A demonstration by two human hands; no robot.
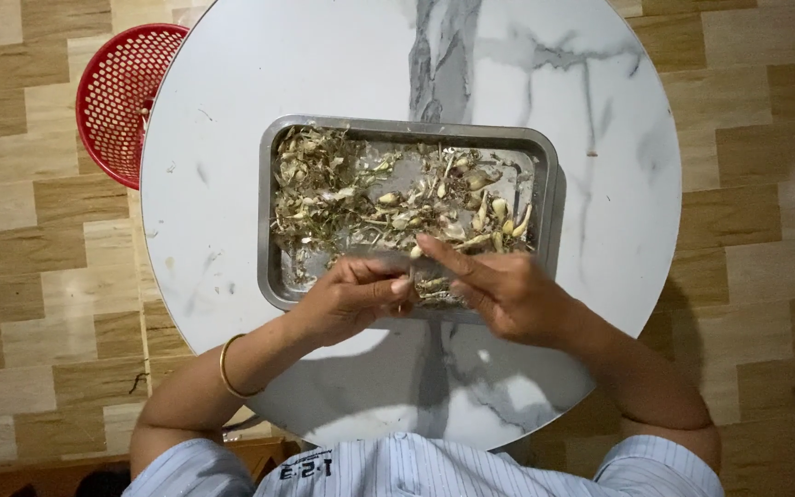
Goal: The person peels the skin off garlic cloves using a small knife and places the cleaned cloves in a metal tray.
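Over the near edge of the metal tray [270,276], head view: left hand [351,299] and right hand [508,294] meet, both pinching one small pale sprout piece [415,252] between fingertips. Judged light, soft, brittle; best held near its firmer bulb end. Loose peelings [324,184] fill the tray's far left corner. The tray sits mid round marble table [232,74]; a red basket [121,92] stands beyond the table's left edge.

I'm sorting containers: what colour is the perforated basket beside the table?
Red, the basket shows best in the head view, upper left.
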